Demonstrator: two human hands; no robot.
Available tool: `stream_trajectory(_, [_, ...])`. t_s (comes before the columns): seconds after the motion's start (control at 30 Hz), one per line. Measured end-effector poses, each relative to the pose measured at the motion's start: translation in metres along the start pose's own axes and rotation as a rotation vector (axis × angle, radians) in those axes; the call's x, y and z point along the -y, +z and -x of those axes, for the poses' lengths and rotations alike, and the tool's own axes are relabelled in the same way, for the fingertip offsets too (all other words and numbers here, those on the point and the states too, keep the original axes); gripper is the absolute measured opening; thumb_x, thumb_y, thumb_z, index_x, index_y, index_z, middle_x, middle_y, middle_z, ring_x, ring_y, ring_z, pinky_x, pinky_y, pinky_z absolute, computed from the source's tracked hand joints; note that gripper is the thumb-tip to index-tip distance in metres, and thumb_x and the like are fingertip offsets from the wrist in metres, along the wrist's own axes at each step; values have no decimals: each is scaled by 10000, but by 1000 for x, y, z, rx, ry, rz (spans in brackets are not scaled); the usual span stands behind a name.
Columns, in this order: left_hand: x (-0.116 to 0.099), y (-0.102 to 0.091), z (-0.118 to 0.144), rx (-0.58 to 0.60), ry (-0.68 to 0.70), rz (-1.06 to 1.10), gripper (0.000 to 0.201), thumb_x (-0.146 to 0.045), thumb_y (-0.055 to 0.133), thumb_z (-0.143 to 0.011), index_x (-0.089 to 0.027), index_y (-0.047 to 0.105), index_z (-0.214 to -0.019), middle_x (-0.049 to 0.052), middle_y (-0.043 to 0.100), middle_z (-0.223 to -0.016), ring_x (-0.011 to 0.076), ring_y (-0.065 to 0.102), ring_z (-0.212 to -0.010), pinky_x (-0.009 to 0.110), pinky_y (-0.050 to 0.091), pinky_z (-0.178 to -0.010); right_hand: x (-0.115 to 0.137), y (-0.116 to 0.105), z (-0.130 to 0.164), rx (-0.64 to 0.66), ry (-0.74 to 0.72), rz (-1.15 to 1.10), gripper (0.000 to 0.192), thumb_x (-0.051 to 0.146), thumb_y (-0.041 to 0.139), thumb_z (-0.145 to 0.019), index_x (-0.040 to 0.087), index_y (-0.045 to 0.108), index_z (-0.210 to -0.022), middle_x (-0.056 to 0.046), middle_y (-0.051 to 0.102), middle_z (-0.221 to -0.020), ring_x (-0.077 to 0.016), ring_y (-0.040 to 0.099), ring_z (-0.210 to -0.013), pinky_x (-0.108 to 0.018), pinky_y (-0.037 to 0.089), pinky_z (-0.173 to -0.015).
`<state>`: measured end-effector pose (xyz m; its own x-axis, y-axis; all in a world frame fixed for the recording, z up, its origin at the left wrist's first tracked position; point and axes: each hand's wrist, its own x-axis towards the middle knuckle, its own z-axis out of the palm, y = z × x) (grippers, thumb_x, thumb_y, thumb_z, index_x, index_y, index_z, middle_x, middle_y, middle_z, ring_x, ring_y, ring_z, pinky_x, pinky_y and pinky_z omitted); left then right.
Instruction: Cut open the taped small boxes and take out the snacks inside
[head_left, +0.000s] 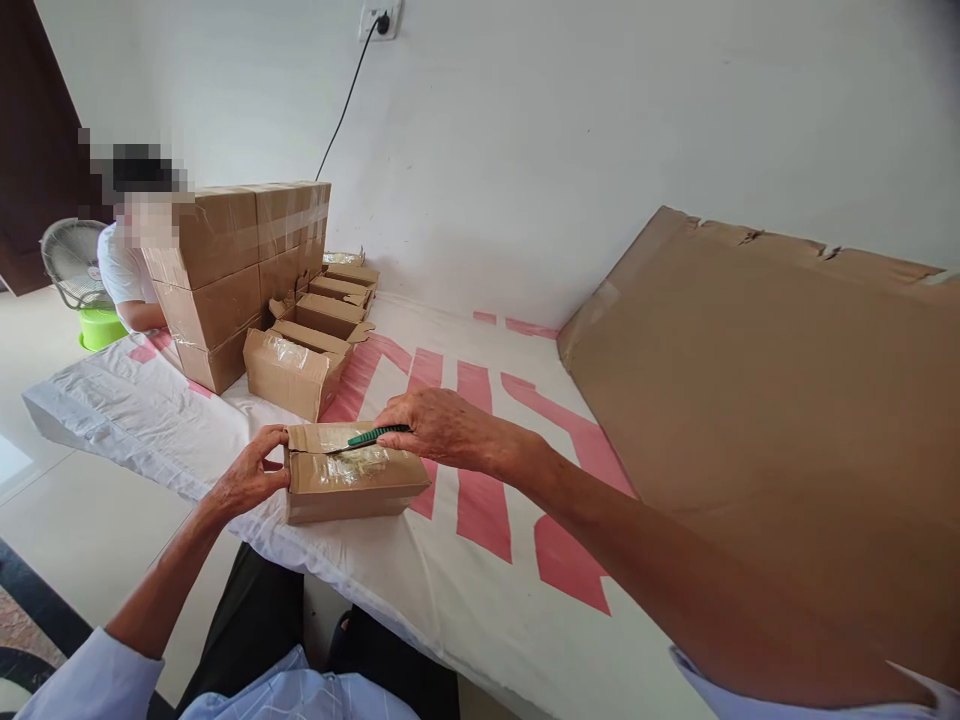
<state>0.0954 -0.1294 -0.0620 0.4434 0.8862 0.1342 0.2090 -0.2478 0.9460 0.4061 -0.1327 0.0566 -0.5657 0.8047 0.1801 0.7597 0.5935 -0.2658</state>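
Observation:
A small taped cardboard box [345, 505] sits near the front edge of the cloth-covered table. My left hand [251, 472] grips its left end, thumb on the near side and fingers at the top edge. In my right hand [435, 425] is a green-handled utility knife [367, 437], fingers wrapped round it. Its blade reaches the top seam of the box, by the clear tape; the tip is too small to make out. Just behind stands an open cardboard box [292, 375] with its flaps up.
Stacked closed cartons [225, 270] stand at the left, with several opened boxes [330, 315] in a row beside them. A large cardboard sheet [780, 400] leans at the right. Behind the stack is another person [124, 265], near a fan [71, 262] and green tub [101, 328].

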Motion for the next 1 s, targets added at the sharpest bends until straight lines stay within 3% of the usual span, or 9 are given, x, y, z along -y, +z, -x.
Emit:
stream_trajectory(0.13, [1, -1, 0, 6, 0, -1, 376, -221, 763, -795, -254, 748, -1170, 86, 577, -1405, 293, 568, -1287, 397, 603, -976, -5, -4, 4, 119, -8, -13, 259, 317, 593, -1000, 336, 851, -992, 7, 800, -912, -181, 663, -804, -282, 389, -654])
stream_trajectory(0.33, [-1, 1, -3, 16, 3, 7, 355, -210, 730, -807, -243, 739, -1160, 95, 565, -1405, 299, 547, -1312, 395, 597, -979, -2, -3, 0, 141, 9, 32, 256, 280, 602, -978, 316, 854, -949, -3, 797, -930, -185, 649, -820, -291, 351, -642])
stream_trajectory(0.57, [3, 0, -3, 27, 6, 6, 271, -208, 738, -802, -233, 725, -1072, 84, 553, -1409, 299, 548, -1317, 398, 587, -995, -6, -14, 2, 240, 61, -4, 317, 338, 543, -1010, 280, 852, -1055, -36, 795, -971, -198, 642, -864, -289, 375, -677])
stream_trajectory(0.8, [-2, 2, -4, 59, -2, -15, 367, -183, 696, -801, -249, 728, -1161, 84, 544, -1435, 300, 533, -1339, 400, 580, -1017, -8, -10, 5, 225, 37, 77, 317, 315, 539, -1012, 302, 852, -1055, -41, 803, -996, -217, 658, -907, -303, 369, -694])
stream_trajectory(1.0, [-3, 3, -5, 69, 5, -32, 403, -183, 691, -797, -250, 727, -1193, 84, 551, -1445, 296, 537, -1336, 393, 583, -1013, -15, -8, 16, 187, 59, -7, 326, 348, 537, -1030, 314, 853, -1103, -33, 793, -975, -198, 657, -860, -294, 398, -712])
